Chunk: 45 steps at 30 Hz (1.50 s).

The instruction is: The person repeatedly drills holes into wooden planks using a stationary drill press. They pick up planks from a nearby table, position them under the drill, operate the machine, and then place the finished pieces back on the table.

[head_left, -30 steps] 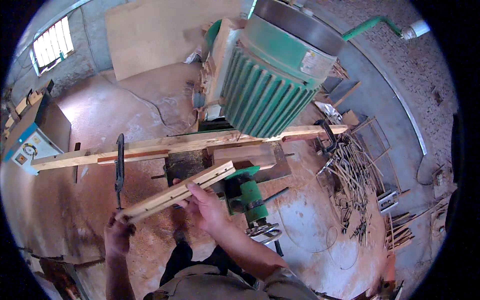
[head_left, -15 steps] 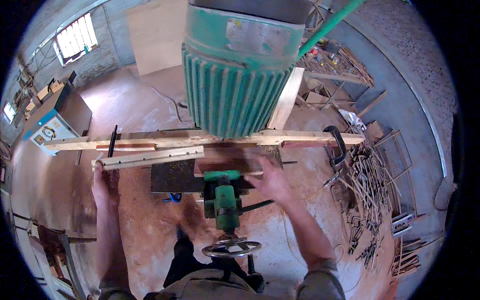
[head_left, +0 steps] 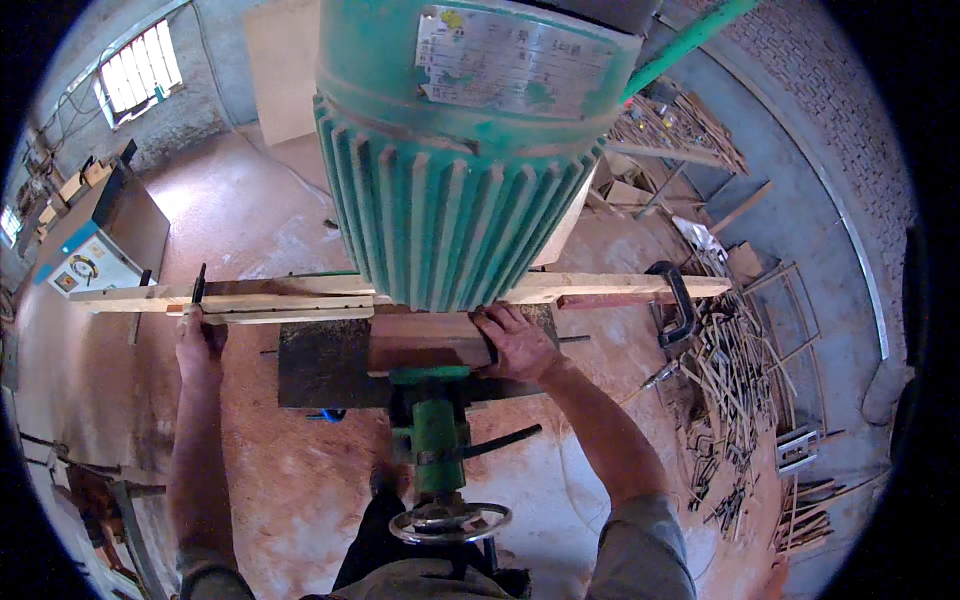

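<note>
A pale wooden strip [head_left: 290,310] lies against the near side of a long wooden beam [head_left: 130,299]. My left hand [head_left: 201,345] is closed round the strip's left end, beside a dark upright rod [head_left: 199,285]. Under the large green ribbed motor [head_left: 440,210], a reddish-brown wooden block [head_left: 425,345] sits on the dark machine table [head_left: 320,360]. My right hand [head_left: 522,345] grips the block's right end, fingers on top and thumb at the near side. The motor hides whatever lies directly beneath it.
A green screw clamp [head_left: 437,440] with a chrome handwheel [head_left: 450,522] stands in front of the block. A black C-clamp [head_left: 678,305] holds the beam's right part. Piled wood strips [head_left: 745,370] lie at right; a control cabinet [head_left: 105,235] stands at left.
The strip has swung from a slant to lie along the beam, with my left hand on it. My right hand has come down onto the block. The view has shifted slightly.
</note>
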Available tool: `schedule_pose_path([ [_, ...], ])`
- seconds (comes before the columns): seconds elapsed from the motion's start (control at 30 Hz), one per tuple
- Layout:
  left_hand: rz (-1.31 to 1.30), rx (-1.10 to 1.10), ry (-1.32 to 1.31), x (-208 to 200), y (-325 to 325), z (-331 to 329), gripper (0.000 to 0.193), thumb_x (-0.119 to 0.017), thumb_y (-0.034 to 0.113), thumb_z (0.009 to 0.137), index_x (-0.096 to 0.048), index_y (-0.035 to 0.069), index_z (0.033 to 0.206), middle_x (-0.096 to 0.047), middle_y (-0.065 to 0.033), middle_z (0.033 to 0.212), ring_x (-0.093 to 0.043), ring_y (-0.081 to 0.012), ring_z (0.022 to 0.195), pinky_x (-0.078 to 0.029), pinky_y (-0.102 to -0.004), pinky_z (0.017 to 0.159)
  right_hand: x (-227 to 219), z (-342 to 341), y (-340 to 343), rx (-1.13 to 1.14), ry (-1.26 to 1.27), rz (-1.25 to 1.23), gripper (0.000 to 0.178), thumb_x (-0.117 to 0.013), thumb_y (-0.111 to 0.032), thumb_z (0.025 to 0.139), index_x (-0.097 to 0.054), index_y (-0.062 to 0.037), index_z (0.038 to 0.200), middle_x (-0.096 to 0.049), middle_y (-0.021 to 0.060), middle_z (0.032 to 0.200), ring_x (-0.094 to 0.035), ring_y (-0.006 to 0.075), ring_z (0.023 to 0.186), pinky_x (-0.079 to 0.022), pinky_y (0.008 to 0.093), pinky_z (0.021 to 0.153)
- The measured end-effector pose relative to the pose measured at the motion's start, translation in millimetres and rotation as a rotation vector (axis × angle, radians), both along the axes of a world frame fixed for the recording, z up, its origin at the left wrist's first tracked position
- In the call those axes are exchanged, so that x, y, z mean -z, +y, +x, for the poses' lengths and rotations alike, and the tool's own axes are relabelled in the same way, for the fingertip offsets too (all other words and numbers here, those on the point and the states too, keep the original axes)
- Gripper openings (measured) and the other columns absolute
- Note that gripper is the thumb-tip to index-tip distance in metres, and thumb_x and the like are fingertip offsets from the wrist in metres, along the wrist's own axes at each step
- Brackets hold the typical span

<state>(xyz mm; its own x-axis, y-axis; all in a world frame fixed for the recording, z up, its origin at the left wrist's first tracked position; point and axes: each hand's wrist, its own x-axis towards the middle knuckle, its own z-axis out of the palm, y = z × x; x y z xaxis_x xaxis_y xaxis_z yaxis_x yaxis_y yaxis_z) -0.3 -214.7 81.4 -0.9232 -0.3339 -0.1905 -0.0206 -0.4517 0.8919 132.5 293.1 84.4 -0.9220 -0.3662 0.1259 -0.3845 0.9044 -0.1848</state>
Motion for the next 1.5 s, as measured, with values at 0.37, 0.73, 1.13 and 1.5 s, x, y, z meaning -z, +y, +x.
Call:
schedule_pose_path([
  [0.37, 0.034, 0.203, -0.117, 42, 87, -14, 0.022, -0.062, 0.026, 0.090, -0.060, 0.005, 0.098, -0.060, -0.0050, 0.084, -0.061, -0.0175, 0.073, -0.052, -0.0305, 0.059, -15, 8, -9, 0.052, 0.091, -0.136, 0.078, -0.082, -0.035, 0.064, -0.047, -0.0053, 0.127, -0.040, 0.0190, 0.134, -0.035, 0.0405, 0.129, -0.036, 0.0466, 0.105],
  [0.73, 0.276, 0.239, -0.295, 63, 146, 8, 0.030, -0.065, 0.023, 0.088, -0.054, 0.004, 0.107, -0.060, -0.0074, 0.092, -0.062, -0.0210, 0.078, -0.056, -0.0319, 0.065, 35, 149, 5, 0.858, 0.167, -1.313, 0.045, -0.062, -0.019, 0.088, -0.048, -0.0049, 0.128, -0.049, 0.0167, 0.132, -0.051, 0.0252, 0.117, -0.043, 0.0389, 0.096],
  [1.13, 0.241, 0.203, -0.264, 68, 138, 5, 0.023, -0.062, 0.013, 0.087, -0.055, 0.003, 0.107, -0.061, -0.0073, 0.092, -0.063, -0.0202, 0.077, -0.057, -0.0310, 0.067, 53, 151, -60, 0.795, -0.232, -2.505, 0.041, -0.053, -0.049, 0.091, -0.062, -0.0086, 0.090, -0.063, 0.0118, 0.090, -0.059, 0.0318, 0.088, -0.046, 0.0455, 0.077],
  [1.5, 0.159, 0.238, -0.232, 88, 126, 0, 0.028, -0.065, 0.017, 0.084, -0.056, 0.006, 0.108, -0.063, -0.0051, 0.094, -0.063, -0.0195, 0.075, -0.053, -0.0316, 0.064, -45, 41, -293, 0.084, -0.378, -0.164, 0.023, -0.053, -0.030, 0.091, -0.053, -0.0089, 0.082, -0.062, 0.0122, 0.086, -0.064, 0.0297, 0.073, -0.050, 0.0427, 0.056],
])
